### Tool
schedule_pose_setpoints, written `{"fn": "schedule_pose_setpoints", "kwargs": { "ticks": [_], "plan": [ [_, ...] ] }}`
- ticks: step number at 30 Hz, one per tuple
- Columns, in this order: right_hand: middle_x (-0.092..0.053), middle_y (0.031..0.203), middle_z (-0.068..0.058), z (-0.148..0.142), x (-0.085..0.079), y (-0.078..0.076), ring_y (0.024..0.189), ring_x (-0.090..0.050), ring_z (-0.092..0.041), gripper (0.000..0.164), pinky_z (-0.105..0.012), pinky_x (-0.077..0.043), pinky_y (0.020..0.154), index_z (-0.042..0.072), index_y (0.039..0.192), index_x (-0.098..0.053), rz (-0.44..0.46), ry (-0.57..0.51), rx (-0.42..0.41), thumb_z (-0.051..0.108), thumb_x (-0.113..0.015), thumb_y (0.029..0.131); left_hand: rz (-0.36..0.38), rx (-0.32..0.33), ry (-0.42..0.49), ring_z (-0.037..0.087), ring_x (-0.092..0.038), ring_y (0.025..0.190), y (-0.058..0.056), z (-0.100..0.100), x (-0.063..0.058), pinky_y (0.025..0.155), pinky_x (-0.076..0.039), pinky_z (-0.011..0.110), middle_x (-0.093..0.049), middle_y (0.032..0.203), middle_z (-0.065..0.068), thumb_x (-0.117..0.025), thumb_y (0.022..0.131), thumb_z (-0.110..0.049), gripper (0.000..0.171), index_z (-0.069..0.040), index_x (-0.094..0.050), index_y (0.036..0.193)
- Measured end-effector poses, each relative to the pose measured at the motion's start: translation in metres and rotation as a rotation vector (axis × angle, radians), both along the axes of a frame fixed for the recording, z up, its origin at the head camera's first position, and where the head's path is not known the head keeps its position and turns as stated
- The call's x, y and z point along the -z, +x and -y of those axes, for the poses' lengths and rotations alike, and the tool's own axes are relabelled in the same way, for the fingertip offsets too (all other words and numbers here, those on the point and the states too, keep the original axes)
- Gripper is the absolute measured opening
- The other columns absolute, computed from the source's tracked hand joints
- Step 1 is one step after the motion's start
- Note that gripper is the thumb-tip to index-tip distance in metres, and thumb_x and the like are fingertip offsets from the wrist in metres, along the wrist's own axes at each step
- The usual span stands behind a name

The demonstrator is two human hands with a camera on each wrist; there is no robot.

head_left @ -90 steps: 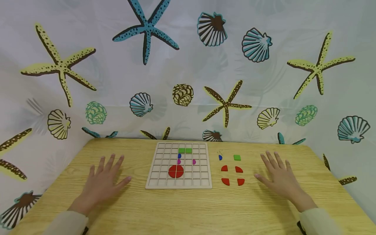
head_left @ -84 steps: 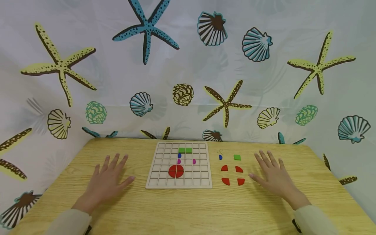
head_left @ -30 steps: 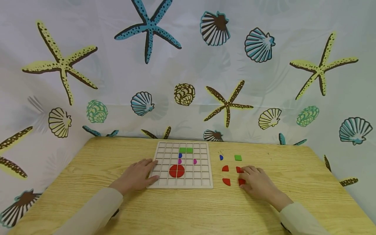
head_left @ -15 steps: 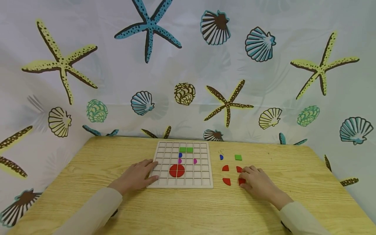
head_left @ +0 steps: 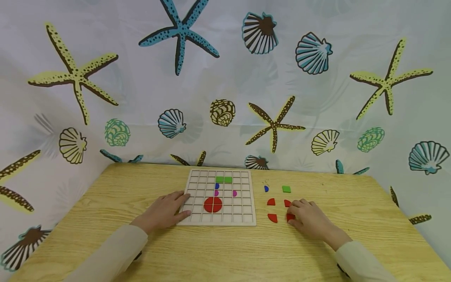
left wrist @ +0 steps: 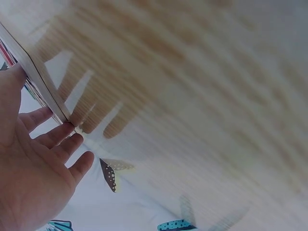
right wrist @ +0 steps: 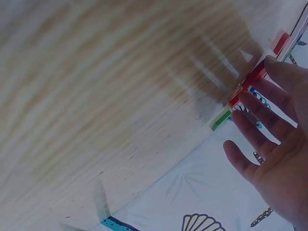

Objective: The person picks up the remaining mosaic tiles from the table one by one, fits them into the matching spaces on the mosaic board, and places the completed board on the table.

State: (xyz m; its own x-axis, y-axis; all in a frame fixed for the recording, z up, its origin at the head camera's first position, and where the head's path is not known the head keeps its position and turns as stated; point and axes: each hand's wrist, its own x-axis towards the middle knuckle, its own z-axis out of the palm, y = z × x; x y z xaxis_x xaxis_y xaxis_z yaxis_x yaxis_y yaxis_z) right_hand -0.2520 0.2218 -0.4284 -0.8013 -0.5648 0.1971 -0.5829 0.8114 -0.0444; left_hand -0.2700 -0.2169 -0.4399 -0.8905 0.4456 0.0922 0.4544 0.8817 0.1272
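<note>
A pale gridded board [head_left: 246,220] lies on the table. My left hand [head_left: 163,211] rests on its left edge, fingers fairly straight; the left wrist view shows thumb and fingertips along that edge. On the board sit a red circle of quarter pieces [head_left: 208,201], two green squares [head_left: 220,179], a blue half-circle [head_left: 217,186] and two magenta half-circles [head_left: 235,193]. To the right of the board, my right hand [head_left: 310,221] pinches a red quarter-circle piece [head_left: 289,217] between thumb and fingers, partly covering it. Its fingers also lie close to another red quarter-circle [head_left: 287,203].
Two more red quarter-circles, one upper [head_left: 271,202] and one lower [head_left: 273,218], lie between the board and my right hand. Behind them are a loose blue half-circle [head_left: 266,188] and a loose green square [head_left: 286,189]. A shell-and-starfish cloth [head_left: 225,149] closes off the table's back and sides.
Both hands were spread above the table at the sides. The left moved inward to the board's edge and the right to the red pieces. Over the last second they have stayed nearly still.
</note>
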Motion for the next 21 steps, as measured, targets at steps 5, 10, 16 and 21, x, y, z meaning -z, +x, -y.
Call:
{"fn": "schedule_pose_setpoints", "kwargs": {
  "ticks": [5,10,16,21],
  "plan": [
    [-0.06,0.093,0.001,0.001,-0.001,-0.002,0.085,-0.052,-0.019,0.015,-0.045,-0.046,0.075,0.014,0.092,-0.064,-0.007,0.008,-0.007,0.024,-0.069,0.082,0.006,-0.002,-0.002,0.038,-0.042,0.124,0.001,-0.001,-0.001,0.097,-0.034,0.057,-0.043,0.136,0.021,-0.052,0.09,-0.042,0.059,-0.005,-0.043,0.135],
    [-0.061,0.096,-0.001,0.003,-0.005,-0.005,0.087,-0.053,-0.02,0.016,-0.043,-0.046,0.074,0.013,0.093,-0.064,-0.029,0.012,-0.004,0.023,-0.069,0.081,0.011,-0.001,-0.004,0.039,-0.041,0.125,0.001,-0.001,-0.002,0.097,-0.034,0.057,-0.042,0.137,0.021,-0.052,0.091,-0.042,0.059,-0.005,-0.042,0.136],
    [-0.062,0.096,-0.001,0.007,-0.009,-0.008,0.088,-0.055,-0.02,0.019,-0.041,-0.046,0.074,0.012,0.094,-0.064,-0.076,0.033,-0.023,0.024,-0.069,0.081,0.009,-0.002,-0.006,0.038,-0.041,0.125,0.002,0.0,-0.002,0.097,-0.033,0.057,-0.042,0.137,0.021,-0.052,0.091,-0.043,0.06,-0.005,-0.042,0.136],
    [-0.063,0.095,0.001,0.014,-0.012,-0.011,0.087,-0.054,-0.018,0.017,-0.041,-0.046,0.075,0.014,0.091,-0.064,-0.08,0.029,-0.032,0.026,-0.07,0.08,0.008,0.007,-0.004,0.039,-0.041,0.125,0.003,-0.001,-0.003,0.097,-0.033,0.057,-0.042,0.137,0.021,-0.052,0.091,-0.042,0.059,-0.005,-0.042,0.136]
  ]
}}
